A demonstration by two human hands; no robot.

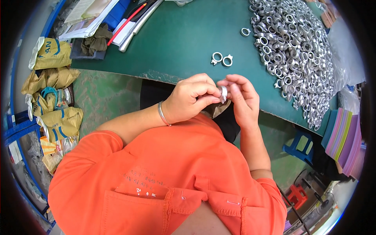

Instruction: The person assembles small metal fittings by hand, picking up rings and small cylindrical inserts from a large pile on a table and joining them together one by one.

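Observation:
My left hand (192, 97) pinches a small silver metal ring (223, 94) with a short lug between thumb and fingertips, just off the table's near edge. The ring stands on edge, its narrow side toward me. Close beside its right side is my right hand (246, 101), fingers half bent and thumb apart from them; whether a fingertip touches the ring I cannot make out. Beyond my hands, two similar rings, a left one (216, 58) and a right one (227, 60), lie flat on the green tabletop (176, 39).
A large heap of metal rings (293, 51) covers the table's right side, one loose ring (245, 31) beside it. Papers (88, 17) and a red pen-like stick (127, 24) lie at the far left. Brown bags (58, 121) fill the left shelf. A blue stool (299, 147) stands lower right.

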